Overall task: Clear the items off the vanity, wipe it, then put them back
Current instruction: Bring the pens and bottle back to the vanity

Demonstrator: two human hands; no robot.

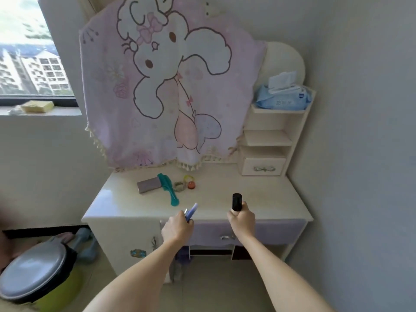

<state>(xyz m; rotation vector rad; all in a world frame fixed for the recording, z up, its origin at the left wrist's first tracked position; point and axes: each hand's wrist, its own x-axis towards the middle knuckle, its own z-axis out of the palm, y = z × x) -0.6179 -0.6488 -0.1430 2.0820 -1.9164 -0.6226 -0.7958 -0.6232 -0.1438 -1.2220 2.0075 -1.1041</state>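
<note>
The cream vanity top lies in front of me. My left hand hovers over its front edge, closed around thin lilac and blue sticks. My right hand grips a black-capped bottle upright above the front of the top. Further back on the top lie a grey flat case, a teal comb, a greenish hair tie, a yellow ring and a small orange round item.
A pink rabbit-print cloth covers the mirror behind the top. A small shelf unit at the back right holds a blue wipes pack. A lidded bin stands on the floor at left. A yellow sponge rests on the windowsill.
</note>
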